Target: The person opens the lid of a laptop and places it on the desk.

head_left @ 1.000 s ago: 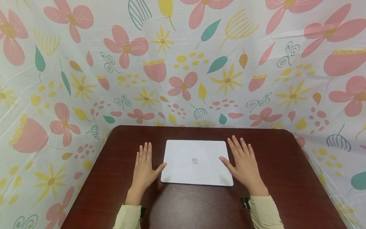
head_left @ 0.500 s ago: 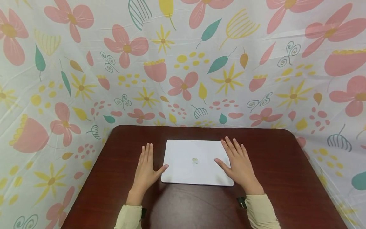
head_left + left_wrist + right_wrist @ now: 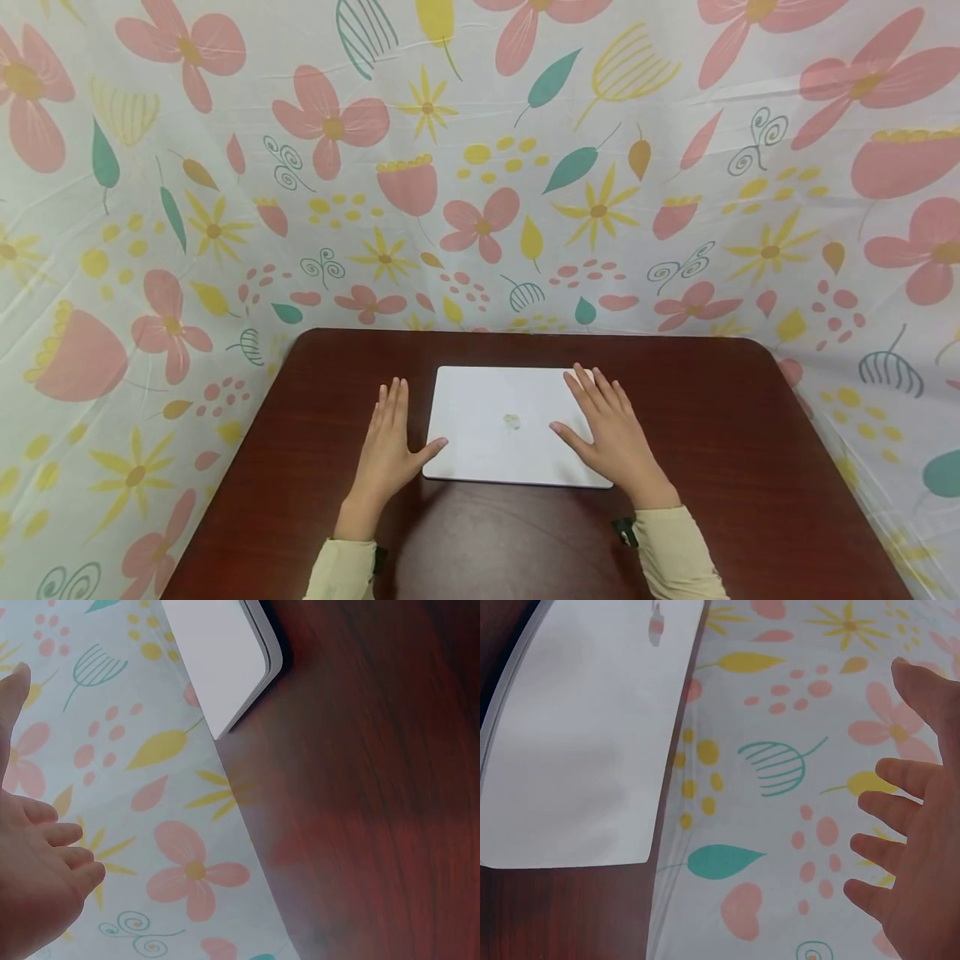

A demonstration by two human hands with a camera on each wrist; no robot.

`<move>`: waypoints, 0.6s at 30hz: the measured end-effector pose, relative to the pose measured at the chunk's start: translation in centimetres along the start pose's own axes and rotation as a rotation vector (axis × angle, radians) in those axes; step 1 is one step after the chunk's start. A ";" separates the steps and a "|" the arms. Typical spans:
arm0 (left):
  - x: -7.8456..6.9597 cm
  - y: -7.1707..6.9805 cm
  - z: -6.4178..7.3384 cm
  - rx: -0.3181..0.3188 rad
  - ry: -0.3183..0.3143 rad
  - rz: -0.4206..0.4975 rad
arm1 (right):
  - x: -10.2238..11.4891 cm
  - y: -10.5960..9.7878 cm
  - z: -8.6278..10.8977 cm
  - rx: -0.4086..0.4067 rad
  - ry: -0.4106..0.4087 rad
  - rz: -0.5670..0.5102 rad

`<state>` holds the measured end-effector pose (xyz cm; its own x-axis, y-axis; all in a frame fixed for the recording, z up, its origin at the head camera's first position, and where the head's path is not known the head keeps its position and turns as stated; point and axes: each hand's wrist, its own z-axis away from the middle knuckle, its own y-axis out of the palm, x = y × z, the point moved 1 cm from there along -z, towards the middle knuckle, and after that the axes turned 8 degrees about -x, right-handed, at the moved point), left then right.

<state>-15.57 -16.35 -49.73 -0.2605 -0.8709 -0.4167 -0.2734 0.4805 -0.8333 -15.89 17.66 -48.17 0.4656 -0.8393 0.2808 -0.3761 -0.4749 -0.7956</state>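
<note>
- Background: white floral-printed sheeting (image 3: 450, 108) rises behind the dark table (image 3: 750, 467) and along both sides.
- Fingers, left hand (image 3: 386, 458): released and extended, grasping nothing; thumb spread toward the laptop (image 3: 487, 400), its tip overlapping the left edge in the head view.
- Fingers, right hand (image 3: 618, 442): likewise extended and unloaded; thumb angled toward the middle of the lid. From the head camera this hand obscures part of the laptop's right end.
- Clearance: both wrist views show the hands apart from the laptop, against the sheeting.
- Laptop: lies flat and closed on the table, between and partly beneath the hands as seen from the head. Form: thin rectangular slab, rounded corners, smooth pale casing; a narrow dark seam runs along the edge seen by the left wrist camera.
- Orientation: long axis runs left to right, nearly parallel to the far table edge; one long side faces the person. Which long side carries the hinge cannot be determined.
- Logo (image 3: 511, 422): small mark at the centre of the lid.
- Wrists: cream sleeves (image 3: 341, 571) cover the forearms; a small dark device (image 3: 625, 532) sits at the right cuff, another (image 3: 379, 560) at the left.
- Table: reddish-brown, wood-grained, glossy, with rounded far corners.
- Sheeting: lightly creased; pink flowers, yellow blooms, teal leaves.
</note>
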 end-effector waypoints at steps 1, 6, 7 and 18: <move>0.0 0.1 0.0 0.004 -0.001 0.003 | 0.1 0.1 0.0 0.003 -0.002 -0.005; 0.1 0.5 0.2 0.006 0.014 0.016 | 0.4 0.4 -0.1 0.021 0.001 -0.035; 0.1 0.6 0.2 0.007 0.016 0.018 | 0.5 0.5 -0.1 0.025 0.002 -0.041; 0.2 1.1 0.5 0.036 0.024 0.030 | 0.8 1.9 0.1 0.058 0.006 -0.070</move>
<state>-15.45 -16.07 -50.92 -0.2906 -0.8530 -0.4334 -0.2316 0.5022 -0.8331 -16.15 16.13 -49.53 0.4845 -0.8060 0.3401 -0.2955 -0.5167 -0.8035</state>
